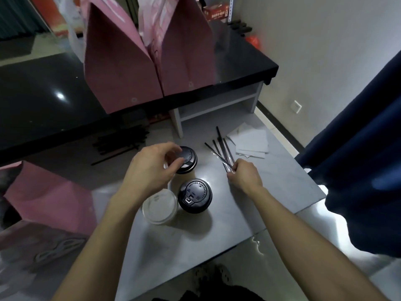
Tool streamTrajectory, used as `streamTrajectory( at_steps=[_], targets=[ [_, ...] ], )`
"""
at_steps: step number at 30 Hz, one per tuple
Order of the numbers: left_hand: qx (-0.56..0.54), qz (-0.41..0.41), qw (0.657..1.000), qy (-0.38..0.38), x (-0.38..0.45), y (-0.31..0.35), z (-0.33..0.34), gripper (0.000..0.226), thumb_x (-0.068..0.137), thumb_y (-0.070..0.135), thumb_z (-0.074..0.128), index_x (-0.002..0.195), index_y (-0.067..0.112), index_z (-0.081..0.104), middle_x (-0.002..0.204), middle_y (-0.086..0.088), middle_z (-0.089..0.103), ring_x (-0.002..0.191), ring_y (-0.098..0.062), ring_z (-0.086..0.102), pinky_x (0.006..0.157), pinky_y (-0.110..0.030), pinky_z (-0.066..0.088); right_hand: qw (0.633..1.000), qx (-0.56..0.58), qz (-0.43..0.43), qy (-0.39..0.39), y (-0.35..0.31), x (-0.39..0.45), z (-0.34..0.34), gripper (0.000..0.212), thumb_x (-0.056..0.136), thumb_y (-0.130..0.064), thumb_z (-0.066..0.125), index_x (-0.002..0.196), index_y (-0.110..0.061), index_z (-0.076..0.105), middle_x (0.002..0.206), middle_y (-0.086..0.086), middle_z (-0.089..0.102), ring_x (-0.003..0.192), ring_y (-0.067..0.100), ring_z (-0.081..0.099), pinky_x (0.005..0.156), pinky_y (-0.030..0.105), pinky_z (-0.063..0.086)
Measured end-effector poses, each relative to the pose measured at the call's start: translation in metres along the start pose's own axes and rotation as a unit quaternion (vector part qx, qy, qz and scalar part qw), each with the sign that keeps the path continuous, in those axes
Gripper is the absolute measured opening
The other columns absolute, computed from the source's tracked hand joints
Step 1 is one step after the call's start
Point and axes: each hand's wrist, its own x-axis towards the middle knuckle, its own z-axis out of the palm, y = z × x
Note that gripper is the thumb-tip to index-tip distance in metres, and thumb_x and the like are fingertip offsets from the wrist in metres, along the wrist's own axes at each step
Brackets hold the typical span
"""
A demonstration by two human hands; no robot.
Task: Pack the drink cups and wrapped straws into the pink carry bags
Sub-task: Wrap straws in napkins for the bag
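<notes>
The left hand (152, 168) is curled over the black domed lid of a paper cup (187, 160) on the grey desk (271, 187); actual grip cannot be told. A bundle of thin black wrapped straws (221, 149) is pinched by the right hand (244, 175), at 3 o'clock from that cup. Two tall pink paper carry bags (121, 68) are seen at 12 o'clock.

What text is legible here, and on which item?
"CAUTION CONTENTS HOT": embossed round the near black cup lid.
Far black cup lid: embossed lettering, partly under the left hand, unreadable.
Red box at the back: white print, too blurred.
Pink bags: small round marks, unreadable.
</notes>
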Motion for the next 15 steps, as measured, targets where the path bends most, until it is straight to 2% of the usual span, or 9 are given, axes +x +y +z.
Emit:
streamTrajectory(
  at_steps=[3, 7, 11, 15],
  targets=[
    [-0.011, 0.002, 1.000, -0.005, 0.010, 0.004, 0.012, 0.020, 0.099, 0.041, 0.075, 0.117, 0.033, 0.075, 0.099, 0.016, 0.077, 0.094, -0.012, 0.073, 0.089, -0.042, 0.061, 1.000, 0.014, 0.009, 0.001, 0.004, 0.003, 0.002, 0.007, 0.091, -0.020, 0.071, 0.094, -0.014, 0.070, 0.099, 0.009, 0.075, 0.095, 0.033, 0.070, 0.084, 0.039, 0.059],
    [-0.018, -0.004, 1.000, -0.008, 0.018, 0.016, 0.025, 0.018, 0.098, 0.038, 0.075, 0.115, 0.032, 0.076, 0.099, 0.015, 0.078, 0.092, -0.011, 0.073, 0.088, -0.041, 0.061, 0.998, 0.050, 0.009, 0.037, 0.015, 0.007, 0.000, 0.023, 0.093, -0.034, 0.076, 0.103, -0.017, 0.064, 0.095, 0.004, 0.070, 0.093, 0.032, 0.065, 0.078, 0.039, 0.053],
    [0.002, -0.008, 1.000, -0.003, 0.027, 0.029, 0.037, 0.020, 0.099, 0.040, 0.075, 0.117, 0.031, 0.076, 0.100, 0.015, 0.077, 0.094, -0.012, 0.071, 0.087, -0.039, 0.060, 0.999, -0.028, -0.028, -0.008, 0.023, 0.019, -0.006, 0.021, 0.097, -0.033, 0.071, 0.092, -0.013, 0.072, 0.099, 0.011, 0.076, 0.099, 0.037, 0.070, 0.082, 0.039, 0.057],
    [-0.027, -0.063, 0.998, 0.010, 0.040, 0.044, 0.055, 0.024, 0.100, 0.041, 0.076, 0.119, 0.026, 0.078, 0.100, 0.012, 0.078, 0.093, -0.010, 0.073, 0.091, -0.037, 0.061, 0.996, 0.035, -0.077, -0.002, 0.029, 0.028, -0.032, 0.015, 0.092, -0.034, 0.076, 0.086, -0.021, 0.071, 0.079, -0.002, 0.074, 0.081, 0.027, 0.072, 0.074, 0.036, 0.057]
  ],
)
